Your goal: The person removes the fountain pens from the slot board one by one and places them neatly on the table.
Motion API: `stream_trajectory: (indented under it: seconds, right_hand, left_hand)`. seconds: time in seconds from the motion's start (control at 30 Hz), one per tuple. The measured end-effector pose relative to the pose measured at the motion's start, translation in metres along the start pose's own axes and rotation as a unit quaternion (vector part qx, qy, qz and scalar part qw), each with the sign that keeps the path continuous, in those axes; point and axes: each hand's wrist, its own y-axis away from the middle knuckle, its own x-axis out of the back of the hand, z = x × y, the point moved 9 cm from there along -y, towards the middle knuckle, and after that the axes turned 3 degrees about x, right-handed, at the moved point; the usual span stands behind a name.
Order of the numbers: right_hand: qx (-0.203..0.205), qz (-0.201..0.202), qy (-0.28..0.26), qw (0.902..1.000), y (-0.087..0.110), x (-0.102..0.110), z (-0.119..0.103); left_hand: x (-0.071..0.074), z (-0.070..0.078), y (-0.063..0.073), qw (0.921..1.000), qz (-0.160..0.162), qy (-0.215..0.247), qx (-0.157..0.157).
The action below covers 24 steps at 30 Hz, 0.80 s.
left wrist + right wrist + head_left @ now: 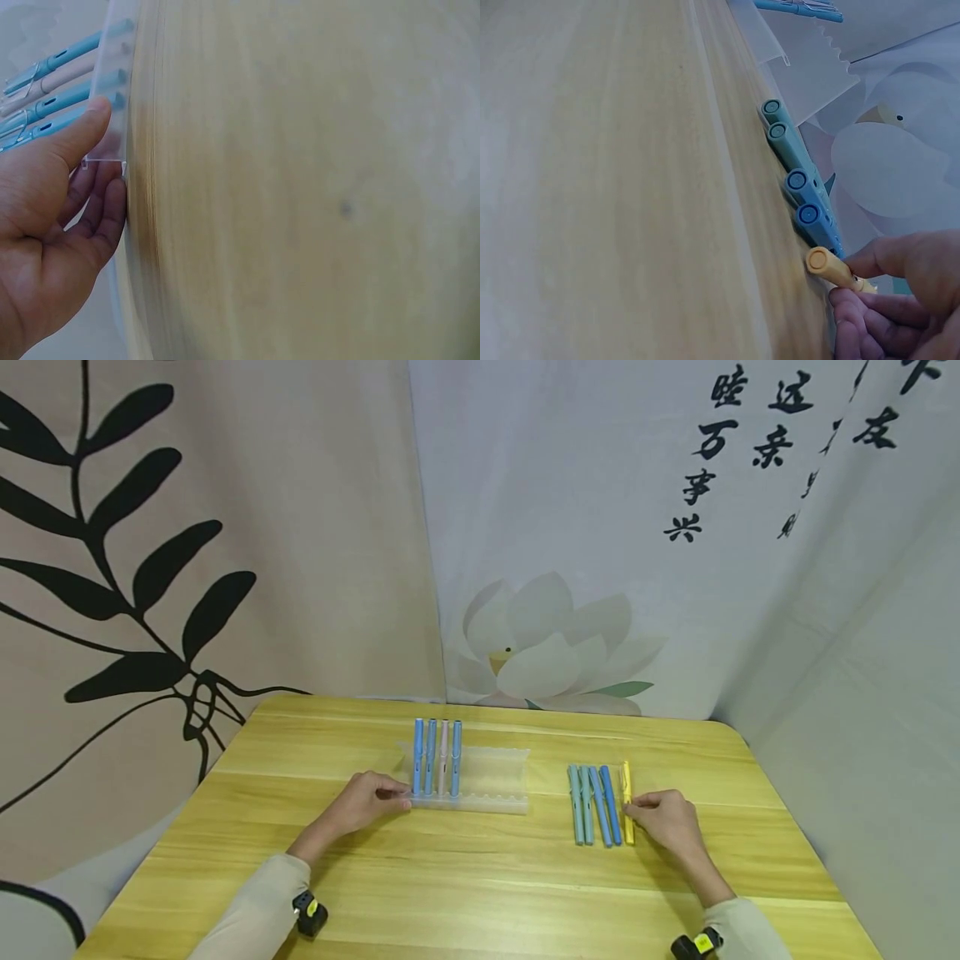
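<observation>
My left hand (369, 799) holds the left end of a clear plastic pen rack (495, 770), thumb on top and fingers beneath in the left wrist view. Three blue pens (417, 752) and a pale pink pen (443, 752) stand side by side in the rack's left part. On the right, my right hand (666, 821) pinches a yellow pen (826, 264) between thumb and fingers. That pen lies at the right end of a row, beside two blue pens (611, 802) and two green pens (576, 806).
The wooden table (450, 893) has its back edge against a curtain (555, 527) printed with a lotus and black characters. Notches run along the rack's edge, and its right part holds no pens. A dark camera (310, 914) is strapped to each wrist.
</observation>
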Motion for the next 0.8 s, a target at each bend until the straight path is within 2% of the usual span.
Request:
stream_trajectory:
  seconds: [0.57, 0.8]
  right_hand:
    - [0.001, -0.006, 0.007, 1.0, -0.001, 0.0, -0.002]
    - [0.043, 0.02, -0.021, 0.9987, -0.001, 0.009, -0.017]
  left_hand:
    - [-0.001, -0.003, -0.002, 1.0, 0.001, -0.005, -0.002]
    - [0.0, -0.003, -0.002, 1.0, 0.005, -0.007, -0.002]
